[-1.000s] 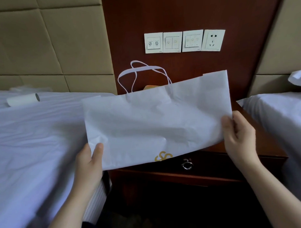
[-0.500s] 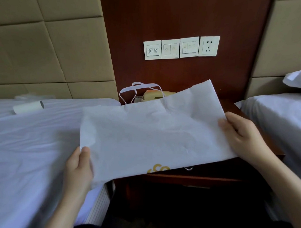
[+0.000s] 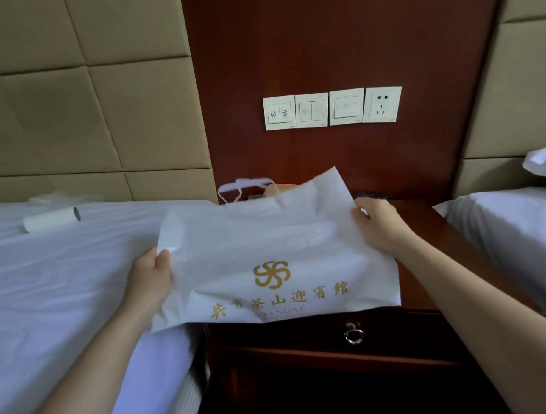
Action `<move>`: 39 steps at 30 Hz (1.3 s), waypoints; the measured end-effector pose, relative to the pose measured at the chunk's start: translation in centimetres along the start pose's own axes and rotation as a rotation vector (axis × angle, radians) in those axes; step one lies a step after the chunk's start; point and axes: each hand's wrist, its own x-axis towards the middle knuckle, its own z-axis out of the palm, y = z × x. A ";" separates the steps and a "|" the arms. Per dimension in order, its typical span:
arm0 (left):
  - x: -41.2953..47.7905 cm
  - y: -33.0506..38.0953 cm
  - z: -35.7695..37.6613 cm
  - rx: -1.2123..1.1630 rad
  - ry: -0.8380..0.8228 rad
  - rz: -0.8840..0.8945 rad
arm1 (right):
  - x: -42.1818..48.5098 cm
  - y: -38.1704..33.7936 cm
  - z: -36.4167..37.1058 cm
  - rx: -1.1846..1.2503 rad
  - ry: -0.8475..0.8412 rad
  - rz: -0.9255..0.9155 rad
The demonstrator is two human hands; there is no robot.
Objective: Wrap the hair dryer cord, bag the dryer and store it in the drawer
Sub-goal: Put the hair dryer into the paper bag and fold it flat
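Note:
A white cloth bag (image 3: 267, 244) with a gold emblem and gold lettering lies spread over the dark wooden nightstand (image 3: 421, 232), its handles (image 3: 243, 186) pointing toward the wall. My left hand (image 3: 150, 276) grips the bag's left edge. My right hand (image 3: 377, 225) holds its upper right corner. Below the bag, the nightstand drawer (image 3: 301, 333) is closed, with a metal ring pull (image 3: 353, 334). The hair dryer is not visible; a bit of an orange object (image 3: 272, 188) shows behind the bag.
A bed with white sheets (image 3: 66, 276) lies to the left, with a white roll (image 3: 51, 219) on it. Another white bed (image 3: 514, 229) is at the right. Switches and a socket (image 3: 382, 104) sit on the wooden wall panel.
The bag has come down from being held up in the air and now lies flatter on the nightstand, its printed emblem and lettering facing up. Both hands kept hold of its edges.

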 end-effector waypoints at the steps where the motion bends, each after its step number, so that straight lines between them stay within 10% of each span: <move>1: 0.6 -0.2 0.2 0.015 -0.024 -0.027 | 0.8 0.3 0.6 -0.022 -0.017 0.033; 7: 0.4 0.9 -0.3 -0.493 -0.225 -0.377 | 2.1 2.0 2.1 -0.076 -0.006 0.213; 11: -3.6 1.2 -2.0 -0.764 -0.514 -0.200 | 1.3 2.9 1.6 -0.115 0.063 0.308; 16: -6.8 -0.7 -0.9 -0.432 -0.341 -0.012 | -1.2 3.2 0.3 0.321 0.111 0.416; 21: -7.3 -0.3 0.0 -0.333 -0.081 0.080 | -6.8 2.3 -2.1 1.015 -0.217 0.387; 39: -8.5 -0.9 0.0 0.047 0.095 0.119 | -9.6 3.4 1.5 0.317 0.163 0.096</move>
